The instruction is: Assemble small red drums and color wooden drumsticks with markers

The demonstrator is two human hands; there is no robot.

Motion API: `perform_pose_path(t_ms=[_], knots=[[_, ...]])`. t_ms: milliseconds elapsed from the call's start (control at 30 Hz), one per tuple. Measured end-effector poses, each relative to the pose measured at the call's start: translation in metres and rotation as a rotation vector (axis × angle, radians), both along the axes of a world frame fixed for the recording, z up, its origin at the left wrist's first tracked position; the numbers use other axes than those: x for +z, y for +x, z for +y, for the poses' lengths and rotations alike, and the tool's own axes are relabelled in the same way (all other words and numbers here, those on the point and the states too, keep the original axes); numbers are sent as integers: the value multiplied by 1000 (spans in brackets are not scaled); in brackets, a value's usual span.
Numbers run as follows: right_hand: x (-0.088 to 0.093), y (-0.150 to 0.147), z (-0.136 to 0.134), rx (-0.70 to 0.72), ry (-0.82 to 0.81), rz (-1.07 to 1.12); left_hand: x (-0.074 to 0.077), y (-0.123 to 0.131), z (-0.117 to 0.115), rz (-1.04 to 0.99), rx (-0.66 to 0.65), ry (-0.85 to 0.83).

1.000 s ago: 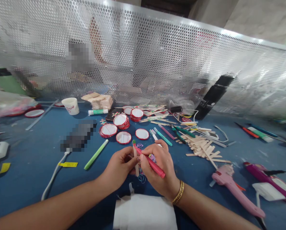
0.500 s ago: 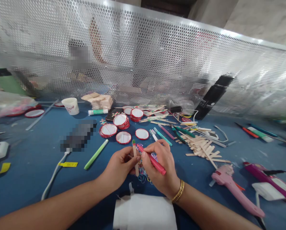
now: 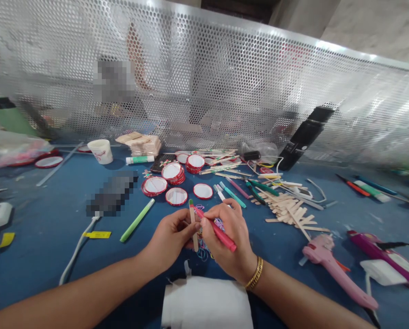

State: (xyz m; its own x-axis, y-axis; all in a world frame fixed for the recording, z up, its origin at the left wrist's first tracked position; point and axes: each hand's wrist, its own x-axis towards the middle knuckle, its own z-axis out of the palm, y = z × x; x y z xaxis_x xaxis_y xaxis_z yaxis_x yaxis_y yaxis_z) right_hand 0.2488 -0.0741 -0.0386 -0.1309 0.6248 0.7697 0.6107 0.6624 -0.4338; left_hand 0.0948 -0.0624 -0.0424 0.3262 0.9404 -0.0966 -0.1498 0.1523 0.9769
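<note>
My left hand (image 3: 170, 237) pinches a wooden craft stick (image 3: 192, 219) with a green tip, holding it upright over the blue table (image 3: 53, 228). A red marker (image 3: 218, 232) is gripped in my right hand (image 3: 226, 235), which wears a gold bangle, and the marker's tip rests on the stick near its upper end. Small coloured rubber bands (image 3: 204, 249) lie on the table under both hands. A white folded cloth (image 3: 207, 304) sits just in front of my wrists.
Red-rimmed round lids (image 3: 172, 178), a green marker (image 3: 137, 220), more markers (image 3: 233, 194), a pile of craft sticks (image 3: 288, 208), a pink glue gun (image 3: 334, 267), a paper cup (image 3: 101, 151) and a perforated metal screen (image 3: 225, 82) behind. A white cable (image 3: 76, 249) runs at the left.
The marker tip has shifted slightly along the stick and back; both hands stay in nearly the same place.
</note>
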Motion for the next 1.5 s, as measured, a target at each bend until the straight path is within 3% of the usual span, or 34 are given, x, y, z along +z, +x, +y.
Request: perform_pose_path(t_ms=[967, 1500], knots=[[4, -4, -3, 8, -14, 8, -8, -1, 2, -30, -42, 20], [5, -4, -2, 10, -22, -7, -5, 0, 2, -33, -43, 29]])
